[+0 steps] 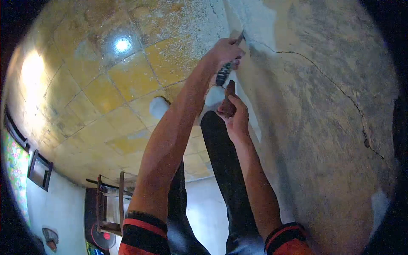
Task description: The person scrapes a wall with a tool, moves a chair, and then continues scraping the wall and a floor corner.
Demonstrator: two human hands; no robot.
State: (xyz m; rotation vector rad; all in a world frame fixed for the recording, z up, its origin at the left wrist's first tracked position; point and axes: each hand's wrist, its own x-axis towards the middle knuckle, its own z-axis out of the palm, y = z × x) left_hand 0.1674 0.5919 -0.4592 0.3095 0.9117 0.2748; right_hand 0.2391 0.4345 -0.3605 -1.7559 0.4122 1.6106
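My left hand (pixel 229 51) is closed around a flat-bladed scraper (pixel 223 74) with a dark, marked handle. Its thin blade points up to the corner where the wall (pixel 310 97) meets the floor, right at the start of a crack (pixel 316 63). Lower down, my right hand (pixel 239 114) grips a brown, blunt-ended piece (pixel 230 100) that looks like wood; the palm hides part of it. The brown piece is just below the scraper's handle.
White paint flakes (pixel 178 34) lie scattered on the yellow tile floor (pixel 123 85). My white-covered feet (pixel 160 107) are on the tiles, close to the wall. A wooden chair (pixel 111 208) and a fan (pixel 103 236) stand at the lower left.
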